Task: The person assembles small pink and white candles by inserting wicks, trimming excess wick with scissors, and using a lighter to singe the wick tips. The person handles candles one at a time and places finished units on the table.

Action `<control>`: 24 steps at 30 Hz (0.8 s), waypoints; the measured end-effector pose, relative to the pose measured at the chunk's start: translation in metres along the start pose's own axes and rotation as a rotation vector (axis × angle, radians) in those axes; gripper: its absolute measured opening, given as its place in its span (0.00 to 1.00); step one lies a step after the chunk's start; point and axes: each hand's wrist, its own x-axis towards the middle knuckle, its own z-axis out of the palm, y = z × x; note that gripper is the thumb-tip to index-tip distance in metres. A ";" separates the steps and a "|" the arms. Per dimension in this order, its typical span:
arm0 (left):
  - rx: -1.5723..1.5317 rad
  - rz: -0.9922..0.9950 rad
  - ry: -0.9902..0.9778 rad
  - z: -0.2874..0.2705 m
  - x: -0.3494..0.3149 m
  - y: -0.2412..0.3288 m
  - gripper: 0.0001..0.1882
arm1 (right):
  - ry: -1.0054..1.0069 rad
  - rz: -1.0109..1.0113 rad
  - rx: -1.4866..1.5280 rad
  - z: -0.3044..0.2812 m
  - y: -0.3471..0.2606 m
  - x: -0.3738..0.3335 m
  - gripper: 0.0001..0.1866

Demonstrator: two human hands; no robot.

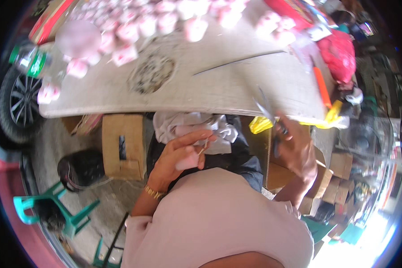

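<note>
My left hand (pixel 167 157) is closed around a small pale pink, cup-shaped piece (pixel 187 161), held in front of my torso. A thin strand shows near its fingertips, too blurred to name. To the right, just below the table edge, my right hand (pixel 299 152) grips a pair of scissors (pixel 265 108). Their blades are spread and point up toward the table, apart from the pink piece. Many similar pink-and-white pieces (pixel 195 29) stand crowded along the far side of the table (pixel 219 96). White cloth (pixel 178 121) lies over my lap.
A thin dark rod (pixel 239 62) lies on the table near a rough stained patch (pixel 152 73). An orange-handled tool (pixel 321 87), yellow plastic (pixel 260 125) and a red bag (pixel 338 56) are at the right. A green-capped plastic jar (pixel 29 61) stands at the left; cardboard boxes (pixel 124 147) sit below.
</note>
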 end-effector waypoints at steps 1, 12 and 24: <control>0.022 -0.017 0.002 -0.001 0.000 0.001 0.32 | 0.071 0.150 0.032 -0.008 0.010 0.003 0.31; 0.212 -0.112 -0.079 0.005 -0.012 0.017 0.28 | 0.339 -0.171 -0.532 -0.004 0.037 0.070 0.21; 0.453 -0.121 0.022 0.002 -0.022 0.059 0.23 | -0.411 0.023 0.862 0.131 -0.065 0.018 0.11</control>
